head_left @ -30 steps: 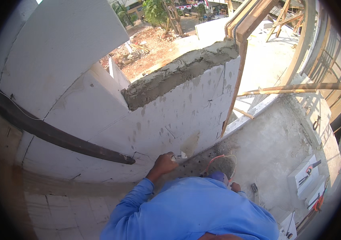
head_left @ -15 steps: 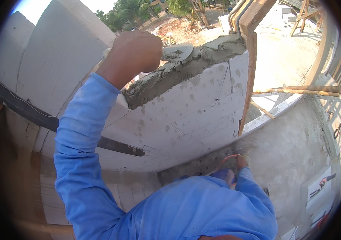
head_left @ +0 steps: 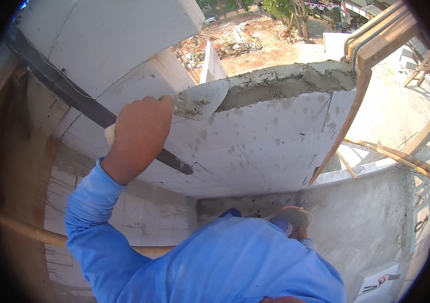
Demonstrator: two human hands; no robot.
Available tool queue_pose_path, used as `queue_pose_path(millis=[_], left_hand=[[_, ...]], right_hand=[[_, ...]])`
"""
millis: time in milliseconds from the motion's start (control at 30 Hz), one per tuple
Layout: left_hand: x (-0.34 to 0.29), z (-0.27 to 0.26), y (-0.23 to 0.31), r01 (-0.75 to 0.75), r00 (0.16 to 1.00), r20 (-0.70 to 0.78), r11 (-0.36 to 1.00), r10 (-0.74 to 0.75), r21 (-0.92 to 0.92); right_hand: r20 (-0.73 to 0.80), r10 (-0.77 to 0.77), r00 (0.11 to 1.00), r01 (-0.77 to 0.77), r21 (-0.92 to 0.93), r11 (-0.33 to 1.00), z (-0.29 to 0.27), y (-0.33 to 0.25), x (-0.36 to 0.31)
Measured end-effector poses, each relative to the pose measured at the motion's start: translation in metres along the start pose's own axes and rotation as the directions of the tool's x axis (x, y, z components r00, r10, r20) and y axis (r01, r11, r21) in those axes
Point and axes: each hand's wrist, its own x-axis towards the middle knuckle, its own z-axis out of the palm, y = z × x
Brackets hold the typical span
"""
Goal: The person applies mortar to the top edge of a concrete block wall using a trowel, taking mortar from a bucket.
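Note:
My left hand [head_left: 142,134] is closed round the handle of a trowel [head_left: 210,98], whose mortar-smeared blade rests at the left end of the wall top. A rough bed of wet grey mortar [head_left: 280,88] runs along the top of the white block wall [head_left: 265,131], up to the wooden post at the right. Low by my body, my right hand [head_left: 301,233] is closed beside a thin reddish curved edge or handle [head_left: 288,208]; its fingers are partly hidden, and what it grips is unclear.
A wooden frame post [head_left: 364,96] stands at the wall's right end. A dark bar [head_left: 91,108] slants across the left blocks. Bamboo poles [head_left: 396,156] lie at the right. Tools rest on a white block [head_left: 376,283] on the grey floor [head_left: 361,217]. Rubble [head_left: 240,38] lies beyond the wall.
My left hand and the trowel have come back left and lower, from midway along the mortar to its left end. The view has shifted, and my right hand sits lower.

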Motion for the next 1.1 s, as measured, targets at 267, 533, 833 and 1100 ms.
queue_pose_path(millis=[267, 533, 833, 1100], left_hand=[[-0.039, 0.025, -0.004, 0.303, 0.94, -0.028, 0.87, -0.34, -0.389], [-0.104, 0.309, 0.136, 0.095, 0.995, 0.077, 0.52, -0.055, -0.849], [-0.185, 0.506, 0.233, 0.21, 0.395, 0.661, 0.638, 0.638, -0.741], [-0.117, 0.443, 0.256, 0.006, 0.308, 0.558, 0.584, 0.771, -0.811]], right_hand=[[-0.143, 0.098, 0.985, -0.076, 0.15, 0.986, -0.025, 0.026, 0.029], [0.045, 0.187, 0.981, -0.189, 0.045, 0.981, -0.057, -0.055, -0.025], [-0.007, 0.586, 0.811, -0.58, 0.123, 0.805, 0.005, -0.08, -0.181], [0.238, 0.754, 0.613, -0.671, 0.661, 0.336, 0.116, -0.18, -0.25]])
